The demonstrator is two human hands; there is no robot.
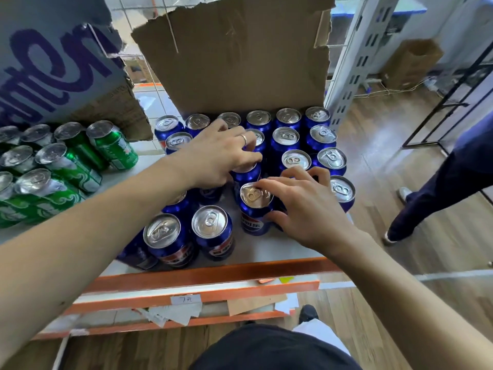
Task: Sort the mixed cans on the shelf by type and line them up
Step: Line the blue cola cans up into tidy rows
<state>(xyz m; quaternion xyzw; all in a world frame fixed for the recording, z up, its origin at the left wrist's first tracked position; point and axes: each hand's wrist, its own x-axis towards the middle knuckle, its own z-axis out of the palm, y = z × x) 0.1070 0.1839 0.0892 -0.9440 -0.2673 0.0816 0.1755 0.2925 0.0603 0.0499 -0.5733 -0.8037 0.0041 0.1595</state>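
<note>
Shelf: the white shelf (266, 252) with the orange front edge carries every can, and you stand at that edge.
Cardboard: a torn sheet (234, 54) stands upright just behind the blue cans.
Blue cans: the blue cans (288, 137) stand upright on the right half, in tight rows at the back and right and looser toward the front left.
Green cans: the green cans (72, 158) are grouped on the left, well apart from both of your hands, so the sorting by type looks done.
Left hand: your left hand (221, 153) reaches in from the left, fingers curled down round the top of the middle can (246, 173).
Right hand: your right hand (301, 204) holds the front can (254, 209), fingertips on its rim and thumb against its side.
Key relation: the front can stands upright, its long axis vertical, just in front of the middle can. Your right hand is the nearer one, so lining up probably means sliding that can straight back.
</note>
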